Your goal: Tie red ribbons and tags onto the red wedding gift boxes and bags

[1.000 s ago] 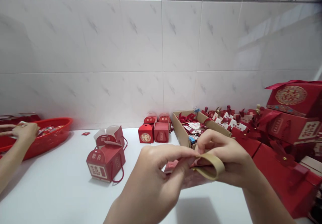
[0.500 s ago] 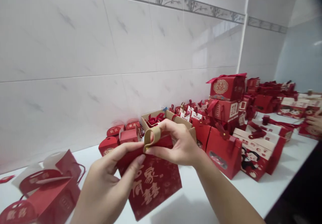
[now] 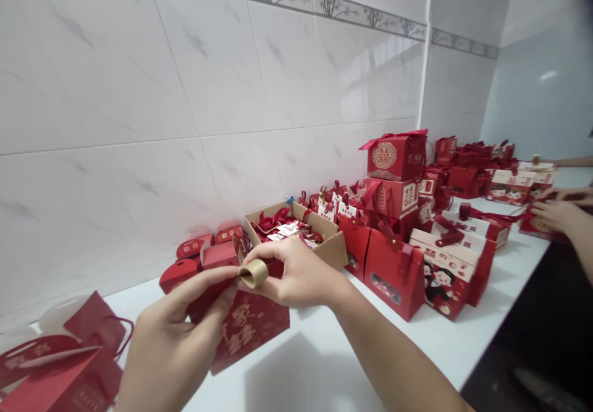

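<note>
A dark red paper gift box [image 3: 257, 322] with gold Chinese characters hangs tilted between my hands, over the white table. From its top edge stands a looped gold ribbon [image 3: 254, 273]. My left hand [image 3: 173, 338] pinches the box's top edge on the left, thumb in front, fingertips against the base of the loop. My right hand [image 3: 299, 273] is closed on the top edge just right of the loop; its fingertips are partly hidden behind the ribbon.
An open cardboard box [image 3: 336, 248] of ribbons and tags stands behind. Finished red gift boxes [image 3: 393, 273] and stacked boxes [image 3: 396, 159] line the right. Part-folded red boxes [image 3: 69, 369] lie at left. Another person's hand [image 3: 558, 214] holds something red at far right.
My hands and the gift box have shifted left and slightly down in view as the camera turned right. The gold loop now shows its round opening. More of the other person's hands shows.
</note>
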`<state>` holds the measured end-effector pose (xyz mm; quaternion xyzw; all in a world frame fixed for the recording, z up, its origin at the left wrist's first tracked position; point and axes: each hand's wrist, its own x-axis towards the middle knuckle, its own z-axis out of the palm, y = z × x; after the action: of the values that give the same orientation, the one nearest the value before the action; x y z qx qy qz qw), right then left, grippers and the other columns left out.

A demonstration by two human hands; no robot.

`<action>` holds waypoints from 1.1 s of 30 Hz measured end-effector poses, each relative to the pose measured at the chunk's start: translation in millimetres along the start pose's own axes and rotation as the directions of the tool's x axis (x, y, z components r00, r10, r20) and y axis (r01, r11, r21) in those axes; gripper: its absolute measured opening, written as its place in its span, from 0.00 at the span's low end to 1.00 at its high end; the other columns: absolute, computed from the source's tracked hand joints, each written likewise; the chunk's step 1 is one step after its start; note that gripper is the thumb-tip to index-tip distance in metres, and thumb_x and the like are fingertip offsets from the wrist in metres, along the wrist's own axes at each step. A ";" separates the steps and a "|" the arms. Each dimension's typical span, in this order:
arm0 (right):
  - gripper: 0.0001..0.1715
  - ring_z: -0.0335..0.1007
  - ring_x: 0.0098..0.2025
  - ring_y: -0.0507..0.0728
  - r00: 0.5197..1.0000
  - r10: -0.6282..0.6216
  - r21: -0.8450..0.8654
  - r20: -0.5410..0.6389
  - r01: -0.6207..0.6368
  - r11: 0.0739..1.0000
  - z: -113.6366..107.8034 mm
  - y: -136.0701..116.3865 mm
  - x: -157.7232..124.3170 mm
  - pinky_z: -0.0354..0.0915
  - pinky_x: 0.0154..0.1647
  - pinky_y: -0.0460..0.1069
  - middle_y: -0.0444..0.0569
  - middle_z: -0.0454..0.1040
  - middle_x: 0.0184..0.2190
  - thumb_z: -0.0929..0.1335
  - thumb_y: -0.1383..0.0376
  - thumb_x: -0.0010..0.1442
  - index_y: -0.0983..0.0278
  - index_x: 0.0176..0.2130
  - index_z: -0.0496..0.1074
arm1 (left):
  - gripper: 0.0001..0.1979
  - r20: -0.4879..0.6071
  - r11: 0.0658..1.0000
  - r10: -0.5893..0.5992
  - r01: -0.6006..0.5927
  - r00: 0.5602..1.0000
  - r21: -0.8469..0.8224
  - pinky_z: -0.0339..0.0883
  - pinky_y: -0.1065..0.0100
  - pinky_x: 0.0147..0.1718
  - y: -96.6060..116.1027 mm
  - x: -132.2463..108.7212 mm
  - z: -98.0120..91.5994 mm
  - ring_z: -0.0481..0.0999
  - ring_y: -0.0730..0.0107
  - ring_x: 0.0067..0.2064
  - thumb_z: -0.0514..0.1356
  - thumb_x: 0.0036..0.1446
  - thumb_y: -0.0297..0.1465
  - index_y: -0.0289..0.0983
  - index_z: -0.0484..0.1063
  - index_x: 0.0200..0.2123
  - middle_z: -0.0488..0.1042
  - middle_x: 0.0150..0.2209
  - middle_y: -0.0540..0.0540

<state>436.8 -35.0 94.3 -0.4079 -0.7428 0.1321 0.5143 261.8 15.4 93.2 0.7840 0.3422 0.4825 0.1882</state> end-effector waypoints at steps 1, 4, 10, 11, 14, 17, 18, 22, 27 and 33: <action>0.09 0.69 0.34 0.51 1.000 0.008 -0.029 0.003 -0.008 1.000 -0.5 -0.1 -0.2 0.62 0.32 0.45 0.46 0.74 0.32 0.68 0.63 0.55 0.65 0.37 0.73 | 0.13 0.012 1.000 -0.013 0.013 1.000 -0.001 0.74 0.74 0.22 -0.8 0.2 0.7 0.80 0.62 0.29 0.65 0.44 0.42 0.44 0.78 0.33 0.81 0.30 0.50; 0.09 0.66 0.31 0.50 1.000 0.015 -0.125 0.027 -0.012 0.992 -2.8 -1.2 -1.2 0.60 0.29 0.44 0.46 0.74 0.30 0.65 0.64 0.57 0.65 0.36 0.72 | 0.14 0.059 0.998 -0.057 0.058 0.997 -0.023 0.76 0.71 0.26 -4.5 0.4 2.1 0.80 0.61 0.31 0.65 0.45 0.42 0.43 0.78 0.35 0.81 0.32 0.49; 0.07 0.63 0.27 0.50 0.993 0.048 -0.247 0.109 -0.020 0.969 -7.3 -6.8 -5.9 0.59 0.26 0.44 0.43 0.71 0.28 0.63 0.68 0.54 0.62 0.36 0.67 | 0.13 0.100 1.000 0.007 -0.006 0.995 -0.019 0.76 0.71 0.27 -4.9 0.4 1.3 0.80 0.60 0.33 0.65 0.43 0.39 0.42 0.79 0.34 0.81 0.33 0.48; 0.08 0.64 0.28 0.50 0.991 0.052 -0.251 0.124 -0.020 0.968 -8.2 -8.2 -6.8 0.59 0.27 0.44 0.42 0.71 0.28 0.63 0.69 0.52 0.61 0.35 0.65 | 0.13 0.102 1.000 0.018 -0.018 0.995 -0.008 0.75 0.72 0.26 -3.3 0.6 1.2 0.80 0.60 0.32 0.64 0.43 0.39 0.42 0.79 0.34 0.81 0.32 0.48; 0.09 0.64 0.29 0.51 0.982 0.053 -0.241 0.179 -0.009 0.971 -11.1 -11.2 -8.9 0.60 0.28 0.43 0.40 0.69 0.28 0.62 0.72 0.49 0.61 0.33 0.61 | 0.12 0.097 0.999 0.019 -0.023 0.995 0.038 0.74 0.74 0.22 1.8 1.4 2.1 0.80 0.61 0.29 0.64 0.41 0.39 0.43 0.80 0.31 0.81 0.29 0.49; 0.11 0.64 0.29 0.50 0.975 0.053 -0.229 0.216 -0.003 0.974 -13.5 -11.3 -9.8 0.60 0.28 0.43 0.40 0.67 0.27 0.61 0.72 0.48 0.60 0.33 0.59 | 0.13 0.118 0.999 -0.033 0.029 0.992 0.038 0.73 0.75 0.21 4.0 2.3 3.8 0.80 0.62 0.28 0.63 0.39 0.40 0.43 0.80 0.29 0.81 0.28 0.49; 0.11 0.63 0.29 0.51 0.974 0.057 -0.235 0.218 -0.004 0.972 -14.0 -10.8 -9.9 0.60 0.28 0.43 0.40 0.66 0.27 0.61 0.72 0.47 0.60 0.34 0.59 | 0.14 0.123 0.998 -0.054 0.051 0.991 0.030 0.73 0.74 0.21 3.9 2.4 4.3 0.80 0.61 0.28 0.63 0.38 0.41 0.42 0.80 0.30 0.81 0.29 0.49; 0.14 0.63 0.29 0.51 0.975 0.084 -0.259 0.206 -0.029 0.965 -15.4 -9.4 -9.3 0.59 0.28 0.43 0.40 0.65 0.26 0.61 0.73 0.46 0.59 0.34 0.60 | 0.16 0.122 0.996 -0.075 0.070 0.990 0.052 0.74 0.74 0.25 2.7 1.3 5.3 0.80 0.62 0.31 0.63 0.40 0.41 0.42 0.79 0.33 0.81 0.32 0.49; 0.15 0.64 0.30 0.51 0.965 0.166 -0.171 0.201 -0.132 0.976 -15.1 -12.9 -9.4 0.59 0.29 0.43 0.40 0.68 0.29 0.63 0.74 0.46 0.59 0.36 0.64 | 0.16 0.167 0.991 -0.033 0.010 0.985 0.134 0.72 0.77 0.25 2.1 0.2 1.0 0.80 0.65 0.33 0.63 0.43 0.43 0.43 0.78 0.36 0.81 0.33 0.52; 0.11 0.67 0.32 0.51 0.979 0.193 -0.152 0.072 -0.180 0.972 -7.4 -8.5 -9.4 0.60 0.29 0.43 0.42 0.71 0.30 0.64 0.73 0.46 0.62 0.32 0.65 | 0.16 0.133 0.983 0.027 -0.051 0.991 0.178 0.72 0.78 0.23 -14.0 4.0 -0.6 0.79 0.68 0.28 0.62 0.44 0.45 0.45 0.78 0.35 0.80 0.33 0.54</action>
<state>440.5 -49.0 96.6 -0.5060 -0.7303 0.1434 0.4359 257.5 28.1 87.2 0.8343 0.3562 0.4007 0.1284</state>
